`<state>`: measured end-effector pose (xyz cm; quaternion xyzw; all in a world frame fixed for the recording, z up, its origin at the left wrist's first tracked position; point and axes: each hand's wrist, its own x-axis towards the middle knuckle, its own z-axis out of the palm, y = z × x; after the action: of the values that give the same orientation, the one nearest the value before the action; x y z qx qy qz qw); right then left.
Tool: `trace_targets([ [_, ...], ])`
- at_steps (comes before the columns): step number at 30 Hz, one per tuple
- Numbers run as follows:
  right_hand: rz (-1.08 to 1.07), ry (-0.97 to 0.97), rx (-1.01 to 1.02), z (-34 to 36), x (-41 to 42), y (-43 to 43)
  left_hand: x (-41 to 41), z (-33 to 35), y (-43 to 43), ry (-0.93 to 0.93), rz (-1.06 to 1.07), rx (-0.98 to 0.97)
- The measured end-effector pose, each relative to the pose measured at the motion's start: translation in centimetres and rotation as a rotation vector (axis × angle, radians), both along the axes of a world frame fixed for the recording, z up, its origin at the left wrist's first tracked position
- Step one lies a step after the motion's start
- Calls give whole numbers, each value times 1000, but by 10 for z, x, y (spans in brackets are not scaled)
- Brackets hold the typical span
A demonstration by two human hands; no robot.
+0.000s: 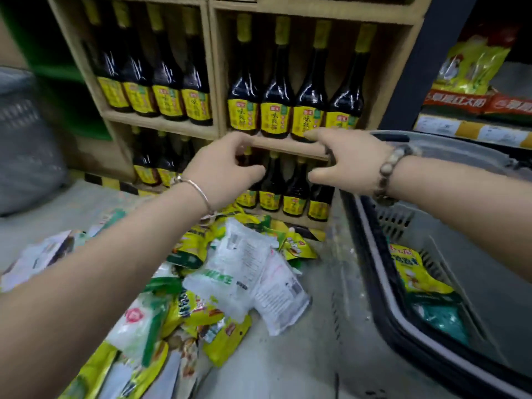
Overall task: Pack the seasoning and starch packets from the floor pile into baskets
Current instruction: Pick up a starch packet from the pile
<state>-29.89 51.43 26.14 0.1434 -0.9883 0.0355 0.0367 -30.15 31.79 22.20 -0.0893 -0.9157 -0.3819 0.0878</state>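
Observation:
A pile of yellow, white and green seasoning and starch packets [230, 272] lies on the floor at the lower centre and left. A grey basket [383, 286] with a dark rim stands to the right; a yellow packet [414, 272] and a green one [443, 318] lie inside it. My left hand [221, 165] and my right hand [348, 159] are both raised in the air above the pile, in front of the bottle shelf. Both hands hold nothing; their fingers are loosely bent.
A wooden shelf [213, 82] with rows of dark sauce bottles with yellow labels [273, 90] stands straight ahead. Bagged goods [472, 64] sit on a shelf at the upper right. A grey bundle [26, 151] lies at the left on the pale floor [288, 364].

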Motion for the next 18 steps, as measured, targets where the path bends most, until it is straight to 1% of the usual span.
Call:
trace_targets([
  [6, -47, -83, 219, -26, -8, -82, 2, -60, -62, -74, 20, 85],
  [8, -77, -114, 216, -43, -11, -105, 4, -84, -72, -111, 2, 115],
  [11, -114, -151, 203, -79, -11, -126, 5, -118, -74, -188, -27, 89],
  [16, -120, -345, 251, -162, 1, -126, 7, -167, -75, -318, -66, 105],
  [18, -150, -411, 221, -196, 2, -118, 8, -184, -79, -372, -66, 71],
])
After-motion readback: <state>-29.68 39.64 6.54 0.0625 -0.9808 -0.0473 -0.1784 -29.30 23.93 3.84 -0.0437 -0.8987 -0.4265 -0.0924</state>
